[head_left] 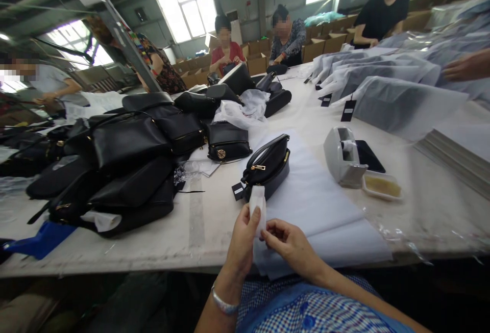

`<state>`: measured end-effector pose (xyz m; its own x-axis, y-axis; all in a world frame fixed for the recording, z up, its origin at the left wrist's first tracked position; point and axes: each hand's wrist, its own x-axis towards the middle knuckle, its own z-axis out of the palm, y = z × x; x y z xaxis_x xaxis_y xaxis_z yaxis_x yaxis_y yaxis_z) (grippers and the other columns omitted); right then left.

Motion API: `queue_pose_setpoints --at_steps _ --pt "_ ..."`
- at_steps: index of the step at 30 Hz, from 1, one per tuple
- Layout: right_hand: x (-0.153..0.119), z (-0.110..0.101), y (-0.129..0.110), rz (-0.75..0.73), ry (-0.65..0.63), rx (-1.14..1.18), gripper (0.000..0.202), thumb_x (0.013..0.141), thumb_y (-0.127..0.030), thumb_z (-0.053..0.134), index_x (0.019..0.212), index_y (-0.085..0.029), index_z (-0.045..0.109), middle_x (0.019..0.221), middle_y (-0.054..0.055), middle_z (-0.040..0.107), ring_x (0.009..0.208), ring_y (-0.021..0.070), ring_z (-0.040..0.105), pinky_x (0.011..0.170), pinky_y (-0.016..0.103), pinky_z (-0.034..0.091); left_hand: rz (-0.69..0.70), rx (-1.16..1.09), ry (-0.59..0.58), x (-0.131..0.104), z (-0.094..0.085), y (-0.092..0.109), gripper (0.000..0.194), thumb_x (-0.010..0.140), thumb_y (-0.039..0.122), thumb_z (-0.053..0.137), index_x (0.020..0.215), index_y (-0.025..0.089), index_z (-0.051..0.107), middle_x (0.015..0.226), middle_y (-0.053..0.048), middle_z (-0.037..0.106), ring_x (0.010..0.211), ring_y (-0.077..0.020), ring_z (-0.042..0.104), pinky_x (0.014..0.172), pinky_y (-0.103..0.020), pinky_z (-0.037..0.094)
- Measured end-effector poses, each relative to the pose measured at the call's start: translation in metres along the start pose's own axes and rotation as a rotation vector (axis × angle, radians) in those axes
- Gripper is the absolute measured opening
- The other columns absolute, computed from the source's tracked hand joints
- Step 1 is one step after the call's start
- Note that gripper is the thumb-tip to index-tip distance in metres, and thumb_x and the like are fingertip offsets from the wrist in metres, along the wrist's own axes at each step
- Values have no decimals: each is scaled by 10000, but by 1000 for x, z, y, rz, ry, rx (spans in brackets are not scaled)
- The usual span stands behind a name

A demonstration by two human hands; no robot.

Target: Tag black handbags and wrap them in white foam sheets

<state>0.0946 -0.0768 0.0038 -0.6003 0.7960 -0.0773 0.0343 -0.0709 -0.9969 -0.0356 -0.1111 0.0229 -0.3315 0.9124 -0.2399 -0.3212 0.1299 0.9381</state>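
My left hand grips a small folded strip of white paper, its thumb pressed on the front. At the strip's lower right edge, my right hand pinches it between thumb and fingers. Just beyond the strip stands a small black handbag with a gold zipper, a looped strap and a black tag at its lower left. White tissue sheets lie under the bag and spread to the right. The bag's lower front is partly hidden by the strip.
Black bags are piled at left, with another behind the handbag. At right are a tape dispenser, a yellow sponge dish, grey boards and tissue-wrapped bags. Several people work around the table; one hand reaches in at far right.
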Motion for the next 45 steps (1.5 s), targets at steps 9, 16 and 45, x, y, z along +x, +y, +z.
queue_pose_setpoints --at_steps 9,16,45 --pt "3 -20 -12 -127 -22 -294 186 910 -358 596 920 -210 708 838 21 722 776 185 662 728 287 517 -90 21 65 -20 -12 -9 378 765 512 716 928 171 706 913 -57 689 874 -192 626 790 -284 506" --pt "17 -187 -50 -376 860 -912 295 861 -375 622 1073 -193 716 1385 115 546 1319 299 449 1149 438 291 -66 120 102 -10 -18 -20 406 752 556 705 826 157 692 705 4 577 674 -128 502 635 -214 432" --pt "4 -191 1 94 917 275 352 553 -346 923 786 -137 760 711 58 723 615 132 659 560 187 589 -40 137 125 -5 -24 -22 395 748 545 711 835 162 674 697 14 546 680 -136 479 639 -214 407"
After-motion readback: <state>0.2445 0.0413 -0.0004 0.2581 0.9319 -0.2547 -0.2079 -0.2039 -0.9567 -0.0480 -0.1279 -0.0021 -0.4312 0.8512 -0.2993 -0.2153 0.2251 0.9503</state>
